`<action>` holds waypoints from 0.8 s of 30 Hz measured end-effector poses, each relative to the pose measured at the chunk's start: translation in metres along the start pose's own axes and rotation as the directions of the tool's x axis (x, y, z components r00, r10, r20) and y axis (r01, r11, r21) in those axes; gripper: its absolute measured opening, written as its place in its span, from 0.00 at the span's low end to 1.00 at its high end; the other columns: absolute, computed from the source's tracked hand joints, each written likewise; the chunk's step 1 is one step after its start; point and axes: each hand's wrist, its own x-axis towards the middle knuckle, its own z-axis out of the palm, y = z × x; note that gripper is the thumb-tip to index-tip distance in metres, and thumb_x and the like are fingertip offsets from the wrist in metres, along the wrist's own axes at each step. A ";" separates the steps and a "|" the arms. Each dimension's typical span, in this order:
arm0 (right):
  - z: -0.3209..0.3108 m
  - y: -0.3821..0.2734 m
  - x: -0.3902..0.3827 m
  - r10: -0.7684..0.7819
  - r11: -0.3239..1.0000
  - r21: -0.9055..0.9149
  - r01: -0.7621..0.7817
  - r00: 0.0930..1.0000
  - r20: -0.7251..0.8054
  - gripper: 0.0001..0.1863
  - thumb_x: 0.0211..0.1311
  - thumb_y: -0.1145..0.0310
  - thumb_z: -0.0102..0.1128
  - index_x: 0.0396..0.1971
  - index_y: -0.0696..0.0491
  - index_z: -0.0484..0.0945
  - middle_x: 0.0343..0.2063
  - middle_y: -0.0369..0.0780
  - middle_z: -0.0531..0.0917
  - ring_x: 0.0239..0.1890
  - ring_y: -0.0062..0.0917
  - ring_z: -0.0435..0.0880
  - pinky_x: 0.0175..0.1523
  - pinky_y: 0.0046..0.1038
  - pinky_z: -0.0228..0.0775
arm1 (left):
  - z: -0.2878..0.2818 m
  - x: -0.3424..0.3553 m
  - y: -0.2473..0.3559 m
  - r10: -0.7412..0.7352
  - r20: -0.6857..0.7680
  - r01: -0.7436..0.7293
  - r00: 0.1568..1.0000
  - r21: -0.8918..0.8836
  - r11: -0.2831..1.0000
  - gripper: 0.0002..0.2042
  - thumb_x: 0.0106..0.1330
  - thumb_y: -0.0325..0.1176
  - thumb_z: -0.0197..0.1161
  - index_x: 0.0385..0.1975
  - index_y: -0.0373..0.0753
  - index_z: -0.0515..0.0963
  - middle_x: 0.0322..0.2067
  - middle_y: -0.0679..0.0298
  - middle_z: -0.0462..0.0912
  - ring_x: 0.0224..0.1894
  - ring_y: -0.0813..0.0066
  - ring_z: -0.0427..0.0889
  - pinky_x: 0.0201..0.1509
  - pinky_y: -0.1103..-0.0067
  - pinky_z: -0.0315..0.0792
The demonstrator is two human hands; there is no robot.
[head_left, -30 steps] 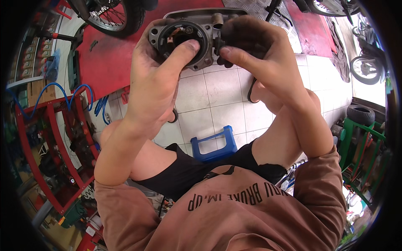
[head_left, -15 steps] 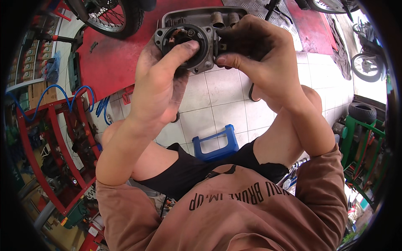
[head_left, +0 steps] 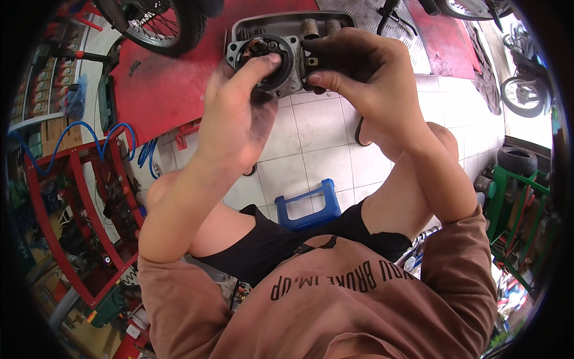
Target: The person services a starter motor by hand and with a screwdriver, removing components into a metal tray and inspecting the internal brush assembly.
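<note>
Held up at the top middle is a metal motor housing (head_left: 290, 76) with a square flange, corner holes and a round dark opening. Small copper-coloured parts sit inside that opening. My left hand (head_left: 236, 99) grips the housing from the left and below, its thumb pressed into the opening. At the housing's right side is a small metal tab (head_left: 312, 61) with a hole. My right hand (head_left: 373, 69), fingers blackened with grime, closes around this side, the thumb just below the tab and the fingers above and behind it. Its far fingertips are partly hidden.
Behind the housing, a grey metal tray (head_left: 263, 23) holding cylindrical metal parts (head_left: 309, 27) rests by a red platform (head_left: 161, 90). A motorcycle wheel (head_left: 158, 27) stands upper left. A blue stool (head_left: 308, 206) is between my legs, a red metal rack (head_left: 72, 221) at left.
The housing has shifted and turned slightly in my hands. My left hand has moved a little, with its thumb still in the opening. My right fingers have shifted slightly, showing more of the tab.
</note>
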 end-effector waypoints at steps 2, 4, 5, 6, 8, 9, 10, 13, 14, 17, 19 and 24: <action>0.003 0.002 0.003 -0.028 0.997 0.068 0.029 0.999 -0.028 0.16 0.47 0.79 0.72 0.38 0.60 0.82 0.28 0.38 0.86 0.31 0.16 0.84 0.37 0.19 0.76 | -0.002 0.003 0.005 -0.040 -0.018 0.040 0.999 -0.032 0.999 0.06 0.65 0.27 0.58 0.39 0.33 0.76 0.36 0.63 0.82 0.40 0.75 0.80 0.51 0.78 0.72; 0.004 -0.004 0.002 -0.003 0.998 0.056 0.004 1.000 -0.017 0.17 0.49 0.82 0.70 0.42 0.63 0.80 0.36 0.41 0.85 0.38 0.20 0.84 0.44 0.21 0.77 | -0.003 0.003 0.006 -0.053 -0.031 0.052 0.998 -0.051 0.997 0.06 0.65 0.27 0.59 0.38 0.33 0.77 0.35 0.63 0.82 0.40 0.75 0.80 0.51 0.78 0.72; 0.004 -0.006 0.002 0.012 0.999 0.049 -0.011 1.000 -0.011 0.18 0.50 0.83 0.69 0.44 0.64 0.79 0.39 0.42 0.85 0.42 0.21 0.84 0.47 0.22 0.77 | -0.003 0.003 0.006 -0.061 -0.037 0.059 0.997 -0.063 0.996 0.06 0.65 0.27 0.59 0.38 0.33 0.77 0.35 0.63 0.82 0.40 0.75 0.80 0.51 0.77 0.72; 0.005 -0.004 0.003 -0.051 0.999 -0.004 0.051 0.998 -0.045 0.17 0.49 0.82 0.70 0.42 0.63 0.81 0.36 0.42 0.85 0.37 0.21 0.84 0.44 0.22 0.77 | -0.003 0.004 0.006 -0.055 -0.037 0.052 0.998 -0.055 0.997 0.06 0.65 0.27 0.59 0.38 0.33 0.77 0.35 0.63 0.82 0.40 0.75 0.80 0.51 0.77 0.72; 0.006 0.003 0.004 -0.175 0.980 -0.112 0.164 0.979 -0.104 0.15 0.46 0.80 0.71 0.37 0.59 0.83 0.28 0.41 0.86 0.29 0.21 0.85 0.36 0.21 0.77 | -0.001 0.004 0.005 -0.045 -0.040 0.043 0.998 -0.038 0.998 0.06 0.65 0.27 0.59 0.38 0.34 0.77 0.35 0.63 0.82 0.39 0.76 0.80 0.51 0.78 0.72; 0.006 0.004 0.003 -0.170 0.980 -0.118 0.158 0.980 -0.102 0.14 0.45 0.80 0.71 0.36 0.59 0.84 0.28 0.41 0.86 0.28 0.22 0.85 0.36 0.21 0.77 | 0.000 0.004 0.002 -0.025 -0.037 0.023 0.999 -0.043 0.999 0.06 0.65 0.28 0.59 0.38 0.34 0.77 0.35 0.64 0.82 0.40 0.76 0.80 0.51 0.78 0.72; 0.006 0.004 0.001 -0.164 0.981 -0.122 0.151 0.981 -0.100 0.14 0.45 0.80 0.71 0.36 0.59 0.84 0.27 0.41 0.86 0.28 0.23 0.86 0.36 0.21 0.76 | 0.002 0.002 -0.001 -0.006 -0.035 0.004 0.999 -0.046 0.999 0.06 0.65 0.28 0.59 0.38 0.34 0.77 0.35 0.64 0.82 0.40 0.76 0.80 0.51 0.78 0.72; 0.008 0.009 0.000 -0.171 0.981 -0.110 0.160 0.981 -0.094 0.14 0.43 0.80 0.72 0.34 0.59 0.84 0.26 0.42 0.85 0.28 0.24 0.86 0.36 0.22 0.76 | 0.006 0.001 -0.010 0.025 -0.063 -0.027 0.998 -0.032 0.999 0.07 0.62 0.26 0.62 0.39 0.37 0.75 0.36 0.67 0.81 0.40 0.81 0.79 0.45 0.81 0.71; 0.009 0.011 0.000 -0.178 0.980 -0.101 0.169 0.980 -0.093 0.14 0.43 0.80 0.72 0.34 0.59 0.84 0.26 0.42 0.85 0.27 0.24 0.86 0.36 0.22 0.76 | 0.007 0.001 -0.011 0.032 -0.077 -0.033 0.997 -0.022 0.999 0.08 0.60 0.25 0.63 0.39 0.39 0.74 0.36 0.69 0.80 0.40 0.83 0.78 0.41 0.83 0.70; 0.005 0.012 0.002 -0.184 0.975 -0.138 0.176 0.982 -0.051 0.15 0.42 0.79 0.73 0.35 0.58 0.84 0.27 0.42 0.86 0.27 0.24 0.86 0.36 0.22 0.77 | 0.001 0.001 -0.007 -0.014 -0.080 0.013 0.997 -0.014 1.000 0.08 0.60 0.26 0.63 0.38 0.39 0.75 0.35 0.68 0.81 0.39 0.83 0.79 0.44 0.84 0.71; 0.001 0.013 0.005 -0.204 0.973 -0.119 0.198 0.978 -0.043 0.16 0.43 0.79 0.73 0.36 0.58 0.84 0.27 0.41 0.86 0.27 0.24 0.86 0.36 0.22 0.76 | -0.003 0.002 -0.002 -0.054 -0.078 0.051 0.995 -0.038 0.998 0.07 0.62 0.26 0.61 0.38 0.34 0.75 0.35 0.64 0.82 0.40 0.77 0.80 0.50 0.79 0.72; -0.004 0.005 0.013 -0.084 0.984 -0.157 0.089 0.996 0.036 0.18 0.50 0.73 0.70 0.43 0.58 0.81 0.30 0.40 0.86 0.32 0.22 0.85 0.39 0.22 0.76 | -0.003 0.007 0.006 -0.073 -0.120 0.063 0.990 -0.087 0.994 0.07 0.62 0.24 0.59 0.37 0.29 0.74 0.36 0.56 0.81 0.42 0.67 0.81 0.56 0.70 0.75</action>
